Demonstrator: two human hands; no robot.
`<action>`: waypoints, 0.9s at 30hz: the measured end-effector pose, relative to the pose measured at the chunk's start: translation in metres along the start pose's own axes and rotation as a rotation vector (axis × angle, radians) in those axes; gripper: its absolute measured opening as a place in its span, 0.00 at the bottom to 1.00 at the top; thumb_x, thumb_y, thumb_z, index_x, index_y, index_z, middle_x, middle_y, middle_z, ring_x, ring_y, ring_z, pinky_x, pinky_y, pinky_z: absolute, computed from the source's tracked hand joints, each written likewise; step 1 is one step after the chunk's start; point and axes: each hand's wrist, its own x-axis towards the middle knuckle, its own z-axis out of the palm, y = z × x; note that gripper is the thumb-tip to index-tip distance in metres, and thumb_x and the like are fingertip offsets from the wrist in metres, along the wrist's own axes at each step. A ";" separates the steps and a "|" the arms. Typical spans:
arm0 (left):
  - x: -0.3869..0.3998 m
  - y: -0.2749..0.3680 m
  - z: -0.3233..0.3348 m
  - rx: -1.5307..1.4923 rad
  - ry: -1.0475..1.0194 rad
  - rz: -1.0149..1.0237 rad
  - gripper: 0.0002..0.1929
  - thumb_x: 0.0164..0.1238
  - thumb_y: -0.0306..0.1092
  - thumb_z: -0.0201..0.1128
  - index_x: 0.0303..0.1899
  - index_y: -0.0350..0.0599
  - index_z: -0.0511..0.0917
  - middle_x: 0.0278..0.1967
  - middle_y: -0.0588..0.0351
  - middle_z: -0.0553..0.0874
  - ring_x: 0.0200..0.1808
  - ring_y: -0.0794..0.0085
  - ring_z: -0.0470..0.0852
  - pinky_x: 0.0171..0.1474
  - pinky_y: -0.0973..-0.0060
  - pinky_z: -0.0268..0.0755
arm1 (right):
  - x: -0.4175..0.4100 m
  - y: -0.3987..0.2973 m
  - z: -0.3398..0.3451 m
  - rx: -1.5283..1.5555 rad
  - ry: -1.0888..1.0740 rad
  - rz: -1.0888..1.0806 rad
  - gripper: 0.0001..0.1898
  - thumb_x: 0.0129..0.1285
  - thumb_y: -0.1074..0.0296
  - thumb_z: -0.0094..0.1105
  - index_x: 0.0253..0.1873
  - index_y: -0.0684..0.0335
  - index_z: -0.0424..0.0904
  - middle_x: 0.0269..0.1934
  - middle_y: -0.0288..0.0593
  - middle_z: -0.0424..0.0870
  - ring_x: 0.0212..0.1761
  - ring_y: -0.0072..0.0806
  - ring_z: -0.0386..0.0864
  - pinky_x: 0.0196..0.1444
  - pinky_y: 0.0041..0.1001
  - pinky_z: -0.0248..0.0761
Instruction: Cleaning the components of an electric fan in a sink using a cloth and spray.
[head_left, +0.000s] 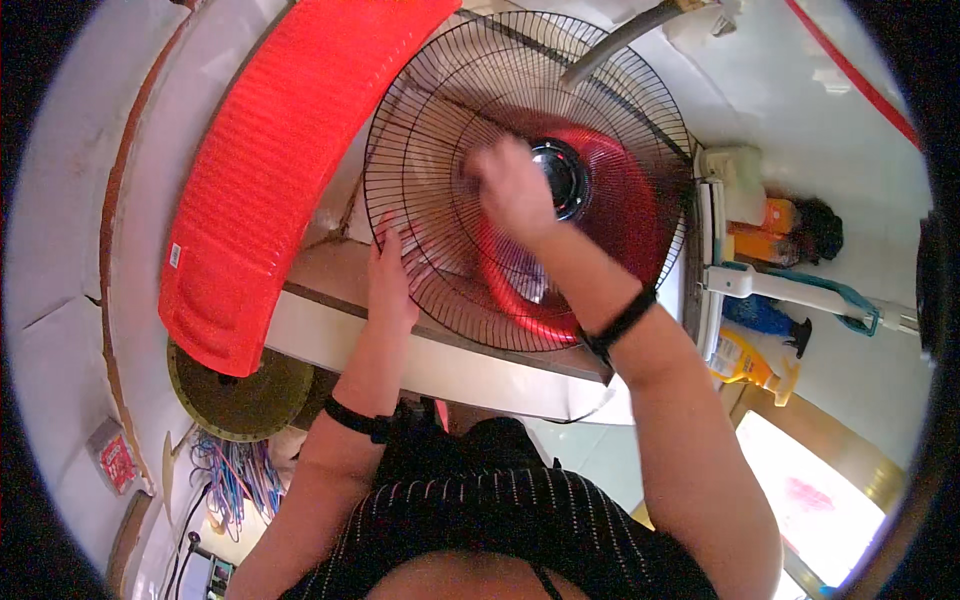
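A round black wire fan grille (420, 187) lies tilted in front of me, with a black ring hub (561, 180) at its middle. My left hand (394, 274) holds the lower left rim, and some of its fingers show behind the wires. Over the wires just left of the hub is my right hand (514, 187), blurred and curled; whether it grips anything is hidden. Through the mesh I see a glossy red basin-like object (626, 187) under the grille. A grey pipe (622, 45) reaches over the grille's upper right part.
A red ribbed plastic washboard (247, 165) leans at the left. Along the right wall are a yellow spray bottle (739, 360), a blue bottle (765, 315) and a white pole (787, 285). A pale ledge (480, 367) runs below the grille. Several hangers (240, 480) hang lower left.
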 end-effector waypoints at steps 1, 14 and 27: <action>0.002 0.000 0.003 0.003 -0.022 0.008 0.24 0.71 0.52 0.49 0.63 0.57 0.62 0.51 0.53 0.78 0.49 0.62 0.79 0.51 0.62 0.74 | 0.029 0.012 -0.001 -0.011 0.208 0.090 0.17 0.48 0.70 0.58 0.46 0.56 0.73 0.41 0.48 0.73 0.46 0.45 0.72 0.47 0.40 0.67; -0.002 0.003 -0.003 0.037 -0.024 -0.007 0.21 0.70 0.56 0.48 0.58 0.62 0.66 0.52 0.59 0.79 0.50 0.66 0.79 0.50 0.64 0.71 | -0.114 -0.011 -0.027 -0.082 -0.504 0.021 0.18 0.50 0.66 0.59 0.49 0.53 0.74 0.46 0.45 0.72 0.52 0.41 0.69 0.53 0.41 0.63; 0.004 0.003 -0.003 0.049 0.033 -0.071 0.18 0.74 0.47 0.45 0.60 0.59 0.64 0.52 0.59 0.78 0.49 0.68 0.79 0.47 0.66 0.73 | -0.099 -0.017 0.021 -0.177 -0.209 0.102 0.30 0.57 0.69 0.51 0.67 0.48 0.60 0.43 0.41 0.73 0.48 0.37 0.72 0.48 0.38 0.67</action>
